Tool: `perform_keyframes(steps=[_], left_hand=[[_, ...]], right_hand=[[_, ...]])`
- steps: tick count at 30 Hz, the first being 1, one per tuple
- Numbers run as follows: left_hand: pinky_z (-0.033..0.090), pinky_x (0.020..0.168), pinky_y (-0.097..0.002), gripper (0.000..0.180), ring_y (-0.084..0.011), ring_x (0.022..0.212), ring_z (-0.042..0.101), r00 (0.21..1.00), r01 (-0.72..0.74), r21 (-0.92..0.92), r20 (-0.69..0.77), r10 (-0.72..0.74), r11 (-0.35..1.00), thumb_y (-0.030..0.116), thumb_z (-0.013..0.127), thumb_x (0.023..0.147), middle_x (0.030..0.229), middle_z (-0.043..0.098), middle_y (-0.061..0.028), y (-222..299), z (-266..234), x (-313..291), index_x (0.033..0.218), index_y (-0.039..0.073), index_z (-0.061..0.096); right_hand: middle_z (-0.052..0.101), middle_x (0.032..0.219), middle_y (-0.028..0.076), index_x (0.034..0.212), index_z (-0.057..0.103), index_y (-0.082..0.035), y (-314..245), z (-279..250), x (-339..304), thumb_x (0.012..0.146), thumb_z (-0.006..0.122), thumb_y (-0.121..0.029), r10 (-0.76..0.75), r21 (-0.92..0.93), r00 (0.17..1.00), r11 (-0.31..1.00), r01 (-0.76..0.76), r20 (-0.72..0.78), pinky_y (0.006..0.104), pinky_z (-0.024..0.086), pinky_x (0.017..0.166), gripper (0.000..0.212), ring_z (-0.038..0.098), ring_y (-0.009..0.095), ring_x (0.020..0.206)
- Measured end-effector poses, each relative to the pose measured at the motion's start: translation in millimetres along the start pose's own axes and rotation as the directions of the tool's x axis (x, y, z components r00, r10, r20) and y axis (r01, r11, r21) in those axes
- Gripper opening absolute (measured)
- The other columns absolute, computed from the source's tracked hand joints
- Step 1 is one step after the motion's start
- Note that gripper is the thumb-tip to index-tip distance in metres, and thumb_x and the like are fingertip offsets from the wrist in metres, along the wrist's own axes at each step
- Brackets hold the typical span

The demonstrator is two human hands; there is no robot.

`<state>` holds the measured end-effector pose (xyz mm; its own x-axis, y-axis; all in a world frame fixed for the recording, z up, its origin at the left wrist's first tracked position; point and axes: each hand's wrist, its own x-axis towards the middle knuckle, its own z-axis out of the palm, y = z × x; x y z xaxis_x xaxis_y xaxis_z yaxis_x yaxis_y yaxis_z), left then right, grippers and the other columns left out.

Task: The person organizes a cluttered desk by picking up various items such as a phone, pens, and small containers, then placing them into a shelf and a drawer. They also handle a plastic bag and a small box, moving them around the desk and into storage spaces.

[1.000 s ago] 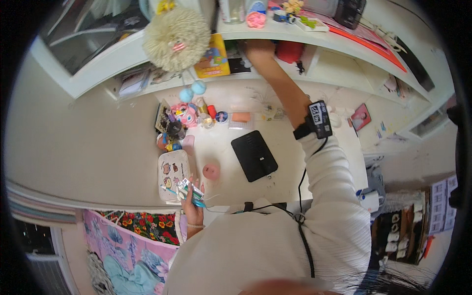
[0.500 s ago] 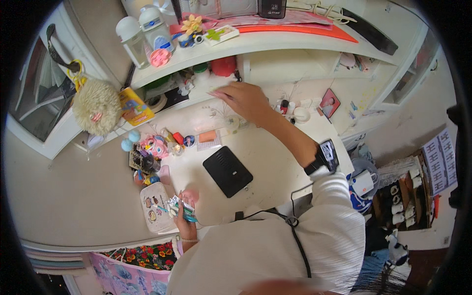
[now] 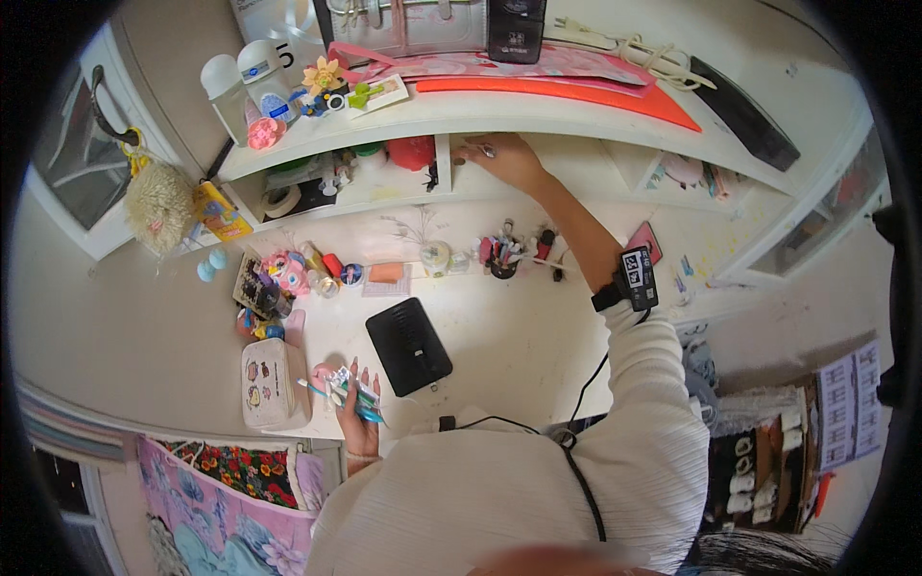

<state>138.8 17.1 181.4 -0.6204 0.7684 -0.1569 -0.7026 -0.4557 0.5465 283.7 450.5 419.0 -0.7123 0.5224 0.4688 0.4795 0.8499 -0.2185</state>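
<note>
My left hand [image 3: 359, 420] is closed round a bundle of slim white, green and blue items [image 3: 348, 392] near the desk's front left; their exact kind is unclear. A white pouch with small cartoon figures [image 3: 269, 386] stands to its left, and a round pink thing [image 3: 325, 372] lies just beyond the bundle. Up at the shelf, my right hand [image 3: 507, 163] reaches into the middle compartment [image 3: 567, 165], fingers stretched leftward by the divider. Something small and silvery, like a ring, shows on it. Its fingertips are partly hidden, and I make out nothing held.
A black flat case [image 3: 408, 347] lies mid-desk. Bottles and small ornaments line the wall, with a cup of pens or brushes [image 3: 502, 259]. The upper shelf edge [image 3: 384, 123] overhangs the compartments. A black cord [image 3: 583, 485] hangs down my front.
My right hand has moved right and into the middle compartment from in front of the left one. The view has shifted, while my left hand keeps its bundle over the desk's left side.
</note>
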Motion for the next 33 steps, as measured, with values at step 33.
perform_keyframes(steps=[33], left_hand=[[0.040,0.110,-0.0457,0.054,-0.0310,0.135,0.041,0.997,-0.067,-0.011,-0.044,0.067,0.998,0.010,0.053,0.098,0.146,0.042,-0.0154,-29.0,2.7,-28.7,0.146,0.004,0.028]], right_hand=[[0.067,0.085,0.009,0.123,0.063,-0.013,-52.2,-35.6,-42.9,0.084,0.063,-0.051,-0.137,-0.345,0.951,0.909,0.232,0.277,0.0405,0.053,0.067,0.054,0.066,0.028,0.081]])
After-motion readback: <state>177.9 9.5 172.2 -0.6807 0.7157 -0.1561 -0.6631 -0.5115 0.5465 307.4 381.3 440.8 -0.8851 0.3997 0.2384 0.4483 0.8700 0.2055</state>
